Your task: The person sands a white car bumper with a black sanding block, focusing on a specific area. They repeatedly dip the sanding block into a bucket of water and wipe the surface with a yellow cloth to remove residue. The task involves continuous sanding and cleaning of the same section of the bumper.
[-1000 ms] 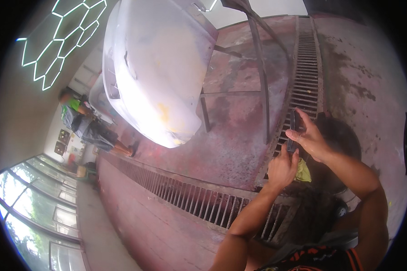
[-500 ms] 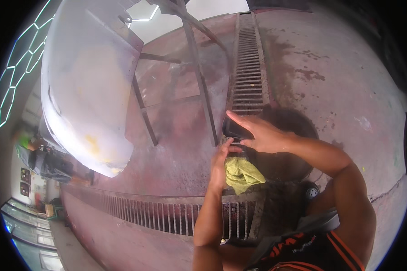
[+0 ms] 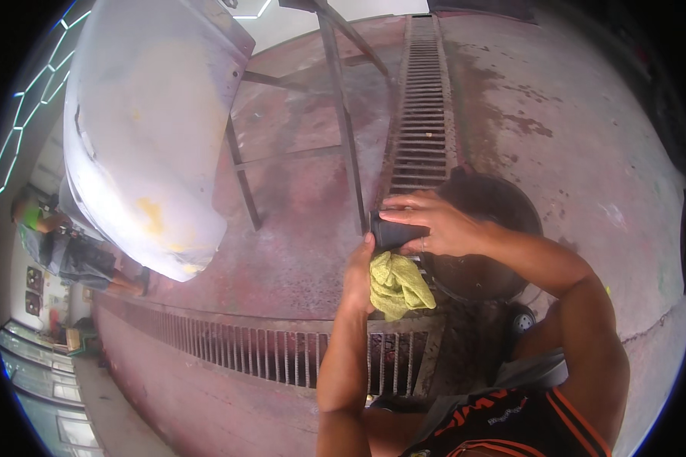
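In front of me my right hand (image 3: pixel 446 223) grips a dark grey, flat piece (image 3: pixel 391 231), its fingers over the upper side. From the picture, I cannot tell whether it is a sanding block or a folded sheet. My left hand (image 3: pixel 357 276) is closed, its thumb at the lower left corner of the dark piece, and a crumpled yellow-green cloth (image 3: pixel 402 288) hangs from it. Most of the left fingers are hidden behind the cloth. Just right of and below both hands stands a round dark bucket (image 3: pixel 511 199) with murky liquid inside, partly covered by my right forearm.
A large whitish panel (image 3: pixel 149 129) with yellowish patches looms at upper left, beside a metal stand (image 3: pixel 341 126). Floor gratings run away ahead (image 3: pixel 423 99) and across to the left (image 3: pixel 259 352). Another person (image 3: pixel 68 255) bends at far left.
My right fingers have come down and closed over the dark piece, which has tilted. The left thumb has moved up to its edge. The view has shifted slightly.
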A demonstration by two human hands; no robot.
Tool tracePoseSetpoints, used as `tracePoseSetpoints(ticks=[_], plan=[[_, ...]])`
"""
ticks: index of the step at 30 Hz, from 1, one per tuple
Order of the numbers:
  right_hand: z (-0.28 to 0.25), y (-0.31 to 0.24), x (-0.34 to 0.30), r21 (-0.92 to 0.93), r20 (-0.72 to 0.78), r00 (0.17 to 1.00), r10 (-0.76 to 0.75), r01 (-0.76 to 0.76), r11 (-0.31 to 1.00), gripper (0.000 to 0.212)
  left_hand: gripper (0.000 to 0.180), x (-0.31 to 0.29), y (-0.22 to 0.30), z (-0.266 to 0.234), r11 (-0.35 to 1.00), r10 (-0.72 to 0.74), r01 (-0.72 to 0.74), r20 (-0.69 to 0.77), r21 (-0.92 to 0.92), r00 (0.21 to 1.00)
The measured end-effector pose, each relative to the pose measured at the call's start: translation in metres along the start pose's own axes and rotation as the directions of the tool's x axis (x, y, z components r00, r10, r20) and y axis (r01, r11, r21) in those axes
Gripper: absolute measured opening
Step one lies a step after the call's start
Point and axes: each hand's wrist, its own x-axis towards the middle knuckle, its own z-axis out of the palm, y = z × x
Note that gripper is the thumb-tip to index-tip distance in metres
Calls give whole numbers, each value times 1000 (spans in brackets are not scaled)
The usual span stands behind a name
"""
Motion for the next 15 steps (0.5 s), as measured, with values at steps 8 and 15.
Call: tracePoseSetpoints(ticks=[8, 15], plan=[[1, 3, 4, -91, 18, 997, -79, 81, 993, 75, 54, -4, 1, 1, 998, 50, -52, 81, 22, 995], [-29, -5, 17, 5, 170, 985, 40, -41, 999, 78, 64, -3, 2, 1, 994, -33, 28, 40, 109, 999]])
